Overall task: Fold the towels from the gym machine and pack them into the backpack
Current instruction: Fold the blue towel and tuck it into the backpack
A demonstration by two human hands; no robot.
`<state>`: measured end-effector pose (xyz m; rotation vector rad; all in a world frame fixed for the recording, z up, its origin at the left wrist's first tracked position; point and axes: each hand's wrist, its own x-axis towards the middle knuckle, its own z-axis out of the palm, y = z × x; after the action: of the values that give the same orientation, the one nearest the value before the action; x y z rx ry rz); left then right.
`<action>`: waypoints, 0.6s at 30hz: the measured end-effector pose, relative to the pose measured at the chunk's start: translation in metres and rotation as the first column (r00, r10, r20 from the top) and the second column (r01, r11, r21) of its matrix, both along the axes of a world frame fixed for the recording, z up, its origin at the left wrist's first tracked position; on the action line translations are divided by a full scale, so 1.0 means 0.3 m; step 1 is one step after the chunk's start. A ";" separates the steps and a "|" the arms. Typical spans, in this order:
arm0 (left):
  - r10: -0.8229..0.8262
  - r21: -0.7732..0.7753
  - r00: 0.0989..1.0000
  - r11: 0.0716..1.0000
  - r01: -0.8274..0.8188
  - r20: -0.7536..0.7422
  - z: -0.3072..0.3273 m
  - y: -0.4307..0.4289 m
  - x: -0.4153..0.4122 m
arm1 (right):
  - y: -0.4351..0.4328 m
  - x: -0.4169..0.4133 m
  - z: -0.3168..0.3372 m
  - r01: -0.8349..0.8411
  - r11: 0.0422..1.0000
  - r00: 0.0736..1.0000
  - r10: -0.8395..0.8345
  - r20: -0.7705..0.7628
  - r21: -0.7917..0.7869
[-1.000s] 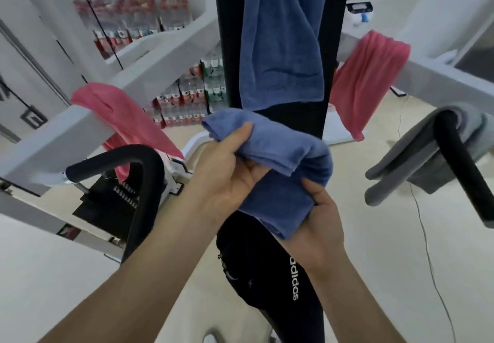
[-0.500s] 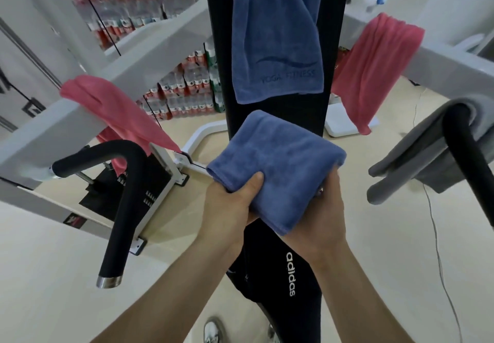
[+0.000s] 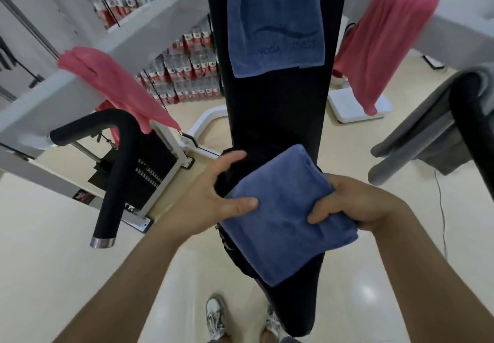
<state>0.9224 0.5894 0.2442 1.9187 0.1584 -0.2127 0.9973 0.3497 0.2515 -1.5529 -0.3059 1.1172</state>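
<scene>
A folded blue towel (image 3: 280,222) lies flat in front of me over the black backpack (image 3: 291,302), which hangs against the machine's black upright pad (image 3: 275,107). My right hand (image 3: 355,203) grips the towel's right edge, thumb on top. With its fingers spread, my left hand (image 3: 208,195) lays its thumb on the towel's left edge and reaches over the backpack's dark top fabric. Whether it holds that fabric I cannot tell. Another blue towel (image 3: 275,21) hangs on the pad above.
Pink towels drape the left (image 3: 107,80) and right (image 3: 385,35) white arms, and a grey towel (image 3: 417,139) hangs over the right black handle (image 3: 473,118). A left black handle (image 3: 117,160) curves down. Bottle packs (image 3: 187,75) are stacked behind; my shoes (image 3: 216,318) are below.
The folded towel came down from chest height onto the backpack. My left hand let go of its front edge and spread open at its left side; my right hand kept hold.
</scene>
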 end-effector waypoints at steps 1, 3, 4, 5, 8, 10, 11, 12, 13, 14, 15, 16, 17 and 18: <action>-0.189 0.021 0.979 0.981 0.192 -0.080 0.012 -0.002 0.006 | -0.005 0.004 0.004 -0.084 0.996 0.996 0.085 0.014 -0.024; -0.407 -0.122 0.889 0.913 0.389 -0.209 0.027 -0.017 0.003 | -0.016 0.014 0.012 -0.182 0.983 0.983 0.183 0.011 -0.023; -0.444 -0.250 0.864 0.888 0.387 -0.239 0.027 -0.024 -0.011 | -0.013 0.013 0.012 -0.186 0.982 0.982 0.186 -0.013 0.037; -0.432 -0.369 0.865 0.870 0.326 -0.255 0.020 -0.030 -0.034 | -0.005 0.003 0.002 -0.124 0.981 0.988 0.136 -0.078 0.148; -0.215 -0.618 0.931 0.786 -0.014 -0.294 -0.023 -0.048 -0.121 | 0.002 -0.088 -0.109 0.305 0.790 0.834 0.048 -0.550 0.532; -0.035 -0.621 0.952 0.765 -0.171 -0.305 -0.064 -0.060 -0.170 | 0.029 -0.186 -0.179 0.473 0.679 0.708 0.086 -0.701 0.561; 0.030 -0.543 0.965 0.822 -0.172 -0.261 -0.086 -0.064 -0.191 | 0.053 -0.238 -0.199 0.501 0.681 0.692 0.055 -0.720 0.534; 0.072 -0.403 0.979 0.904 -0.144 -0.188 -0.114 -0.062 -0.214 | 0.075 -0.294 -0.209 0.501 0.722 0.729 -0.055 -0.683 0.477; 0.079 -0.253 0.990 0.962 -0.106 -0.115 -0.139 -0.057 -0.241 | 0.098 -0.339 -0.212 0.501 0.774 0.760 -0.180 -0.625 0.386; 0.077 -0.148 0.996 0.985 -0.084 -0.052 -0.162 -0.049 -0.267 | 0.120 -0.372 -0.219 0.519 0.809 0.780 -0.318 -0.539 0.274; 0.081 -0.115 0.997 0.990 -0.083 -0.017 -0.183 -0.037 -0.292 | 0.138 -0.403 -0.227 0.539 0.820 0.793 -0.417 -0.444 0.192; 0.096 -0.150 0.995 0.984 -0.101 -0.036 -0.207 -0.018 -0.314 | 0.157 -0.430 -0.232 0.548 0.826 0.809 -0.486 -0.330 0.128; 0.110 -0.213 0.989 0.968 -0.130 -0.103 -0.220 0.000 -0.328 | 0.175 -0.454 -0.237 0.555 0.828 0.821 -0.531 -0.207 0.076; 0.106 -0.254 0.978 0.955 -0.151 -0.182 -0.231 0.018 -0.330 | 0.190 -0.468 -0.239 0.566 0.824 0.823 -0.562 -0.083 0.027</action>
<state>0.8234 0.5949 0.1751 1.6150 0.3491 -0.2919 0.8568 0.4066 0.1799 -1.4192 0.1763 0.6825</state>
